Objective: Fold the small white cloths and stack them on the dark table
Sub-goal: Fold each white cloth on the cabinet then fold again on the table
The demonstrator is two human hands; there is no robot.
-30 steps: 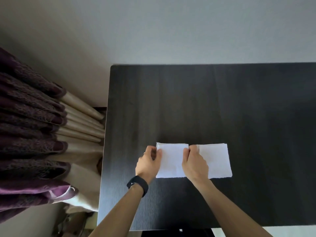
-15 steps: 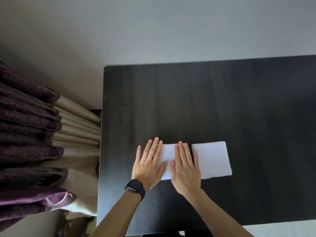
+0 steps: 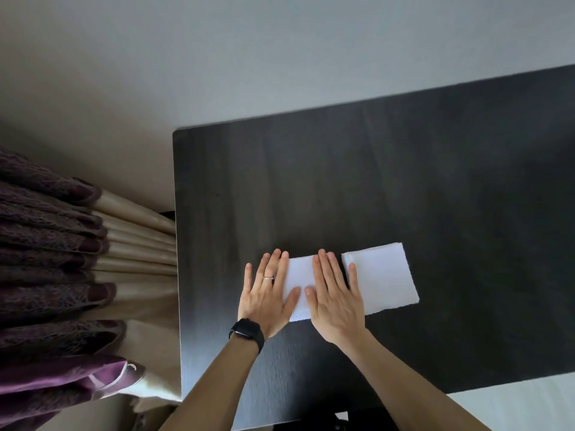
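A small folded white cloth [image 3: 299, 275] lies on the dark table [image 3: 404, 181], near its front left. My left hand [image 3: 267, 293] lies flat with straight fingers on the cloth's left edge and the table. My right hand [image 3: 334, 290] presses flat on the cloth's right part. Right beside it, touching or nearly so, sits a stack of folded white cloths [image 3: 384, 275], with my right little finger at its left edge. Most of the left cloth is hidden under my hands.
Purple and cream curtains [image 3: 62, 259] hang close to the table's left edge. A pale wall [image 3: 280, 57] runs behind the table. The table's far and right parts are bare dark wood.
One second ago my fingers were curled at the cloth's top edge; they have since flattened out on the folded cloth. The view has tilted and shifted.
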